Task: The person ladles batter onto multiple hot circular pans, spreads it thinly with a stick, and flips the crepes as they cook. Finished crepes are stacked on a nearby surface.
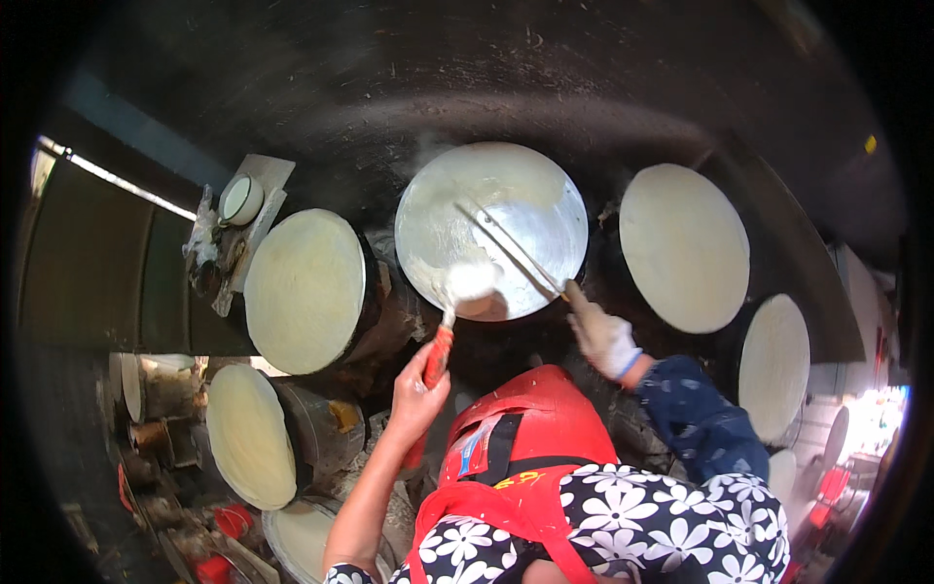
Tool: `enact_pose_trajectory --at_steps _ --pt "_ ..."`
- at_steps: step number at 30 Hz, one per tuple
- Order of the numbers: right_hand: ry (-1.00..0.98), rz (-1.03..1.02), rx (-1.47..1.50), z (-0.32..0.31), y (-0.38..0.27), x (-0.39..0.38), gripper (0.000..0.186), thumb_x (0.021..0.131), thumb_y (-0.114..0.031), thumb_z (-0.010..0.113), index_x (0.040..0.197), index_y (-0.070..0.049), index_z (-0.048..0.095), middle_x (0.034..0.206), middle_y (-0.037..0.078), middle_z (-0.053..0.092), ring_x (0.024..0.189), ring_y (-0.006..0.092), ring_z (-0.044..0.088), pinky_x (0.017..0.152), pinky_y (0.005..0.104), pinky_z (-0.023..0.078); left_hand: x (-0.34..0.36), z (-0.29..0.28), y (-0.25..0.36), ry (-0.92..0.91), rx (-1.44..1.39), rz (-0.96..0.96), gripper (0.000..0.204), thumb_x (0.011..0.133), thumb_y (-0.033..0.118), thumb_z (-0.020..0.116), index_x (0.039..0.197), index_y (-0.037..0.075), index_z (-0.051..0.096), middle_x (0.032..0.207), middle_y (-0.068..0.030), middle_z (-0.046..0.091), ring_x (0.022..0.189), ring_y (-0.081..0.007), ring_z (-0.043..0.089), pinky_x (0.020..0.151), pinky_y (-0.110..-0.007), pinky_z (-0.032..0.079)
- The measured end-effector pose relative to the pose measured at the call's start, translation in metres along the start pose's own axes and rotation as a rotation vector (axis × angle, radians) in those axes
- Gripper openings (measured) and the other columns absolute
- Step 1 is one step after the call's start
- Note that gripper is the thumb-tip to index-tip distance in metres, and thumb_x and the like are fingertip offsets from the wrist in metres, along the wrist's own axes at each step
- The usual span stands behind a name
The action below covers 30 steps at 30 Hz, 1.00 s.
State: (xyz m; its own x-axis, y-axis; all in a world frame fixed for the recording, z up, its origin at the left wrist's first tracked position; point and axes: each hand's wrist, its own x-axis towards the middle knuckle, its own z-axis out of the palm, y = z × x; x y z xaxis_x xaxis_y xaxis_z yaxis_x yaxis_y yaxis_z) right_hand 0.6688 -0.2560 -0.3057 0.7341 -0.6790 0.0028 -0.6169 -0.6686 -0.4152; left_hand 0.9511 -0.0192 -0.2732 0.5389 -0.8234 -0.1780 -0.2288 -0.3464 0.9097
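My left hand (418, 397) is wrapped round the red handle of a ladle (473, 280). The ladle's bowl looks white with batter and hangs over the near edge of a round, shiny griddle (545, 253). My right hand (601, 334) wears a pale glove and grips a long thin stick (520, 251). It slants over the griddle from its near right edge toward its middle; a second line beside it may be another rod or a reflection. Whitish batter (438, 219) coats the griddle's left and far parts in a thin film, while its middle and right shine bare.
Thin round pancakes lie on drum-like stoves at the left (306, 290), the lower left (250, 436), the right (684, 248) and the far right (774, 368). A white enamel bowl (240, 201) stands on a board. Red containers (233, 520) are low on the left. A dark wall curves behind.
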Motion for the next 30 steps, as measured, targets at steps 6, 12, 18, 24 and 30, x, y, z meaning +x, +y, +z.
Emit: enact_pose_trajectory --at_steps 6,12,18,24,30 --pt "0.103 0.26 0.266 0.131 -0.19 0.025 0.067 0.105 -0.018 0.058 0.166 -0.01 0.032 0.096 0.02 0.068 0.074 0.0384 0.071 0.062 0.0497 0.055 0.016 -0.044 0.078 0.13 -0.555 0.017 0.053 0.102 0.003 0.062 0.153 0.004 0.047 0.091 0.0006 0.057 0.064 -0.007 0.054 0.056 -0.025 0.049" --pt "0.039 0.484 0.255 0.196 -0.218 -0.002 0.068 0.103 -0.016 0.058 0.166 -0.018 0.032 0.097 0.024 0.067 0.083 0.0462 0.072 0.064 0.0572 0.054 -0.015 -0.095 0.076 0.096 -0.787 -0.149 0.045 0.104 0.01 0.064 0.147 0.004 0.049 0.078 0.0016 0.048 0.055 -0.0066 0.045 0.048 -0.024 0.042" --pt "0.084 0.595 0.126 0.118 -0.187 -0.079 0.067 0.105 -0.016 0.053 0.167 -0.019 0.027 0.102 0.023 0.066 0.085 0.0481 0.071 0.068 0.0592 0.054 -0.052 -0.121 0.048 -0.038 -0.804 -0.312 0.043 0.104 0.011 0.064 0.143 0.002 0.049 0.079 0.0025 0.046 0.056 -0.0057 0.041 0.047 -0.022 0.039" --pt "0.277 0.603 0.421 0.102 -0.188 -0.064 0.065 0.106 -0.015 0.052 0.167 -0.009 0.03 0.093 0.027 0.067 0.084 0.046 0.069 0.074 0.0537 0.053 -0.072 -0.124 0.033 -0.092 -0.821 -0.415 0.037 0.105 0.013 0.065 0.139 0.004 0.054 0.079 0.0021 0.048 0.053 -0.0045 0.04 0.044 -0.02 0.036" --pt "-0.077 0.407 0.176 0.121 -0.174 -0.092 0.068 0.103 -0.015 0.054 0.167 -0.019 0.032 0.103 0.024 0.068 0.092 0.0474 0.07 0.081 0.0545 0.057 -0.073 -0.12 0.033 -0.133 -0.822 -0.523 0.037 0.104 0.014 0.065 0.138 0.004 0.054 0.077 0.0022 0.046 0.053 -0.0051 0.04 0.044 -0.021 0.037"
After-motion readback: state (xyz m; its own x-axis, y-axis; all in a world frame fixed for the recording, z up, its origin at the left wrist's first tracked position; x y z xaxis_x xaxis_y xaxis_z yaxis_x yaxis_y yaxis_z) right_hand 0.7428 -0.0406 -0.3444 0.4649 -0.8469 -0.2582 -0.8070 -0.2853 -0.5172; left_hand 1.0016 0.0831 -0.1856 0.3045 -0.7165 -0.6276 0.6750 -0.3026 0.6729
